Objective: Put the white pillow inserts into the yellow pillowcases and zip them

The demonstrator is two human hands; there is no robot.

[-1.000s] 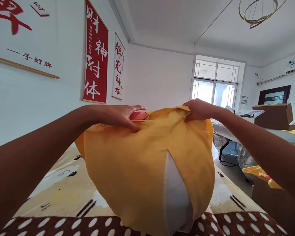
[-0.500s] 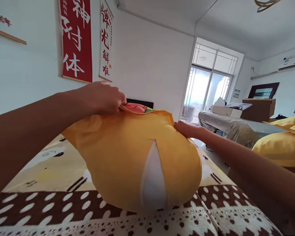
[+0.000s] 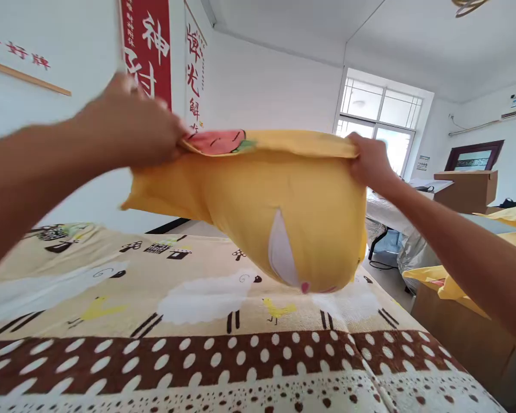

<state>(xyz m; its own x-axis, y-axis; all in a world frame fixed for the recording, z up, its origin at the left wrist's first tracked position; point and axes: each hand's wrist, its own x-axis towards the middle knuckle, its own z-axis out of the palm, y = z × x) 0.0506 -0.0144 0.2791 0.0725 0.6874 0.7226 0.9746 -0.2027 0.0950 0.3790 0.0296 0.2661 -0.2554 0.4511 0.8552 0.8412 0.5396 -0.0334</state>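
A yellow pillowcase (image 3: 241, 178) with a pillow bulging inside it hangs in the air between my hands. Through a slit in its side shows the white pillow (image 3: 282, 252). My left hand (image 3: 141, 126), slightly blurred, is closed on the upper left edge, beside a red watermelon print. At the upper right edge, my right hand (image 3: 372, 160) is closed round the fabric. The left end droops thin and flat, while the bulk sags low on the right. Below lies a patterned blanket (image 3: 189, 258) with sheep, chicks and a brown dotted border.
More yellow fabric (image 3: 438, 281) rests on a cardboard box (image 3: 451, 327) at the right. Farther back stand a plastic-covered table (image 3: 380, 206) and a brown carton (image 3: 466, 192). Red and white scrolls hang on the left wall, near a scroll (image 3: 195, 69).
Both hands have risen and spread apart, lifting the pillowcase and pillow off the blanket. The top edge is now stretched nearly level, and the camera view has tilted slightly.
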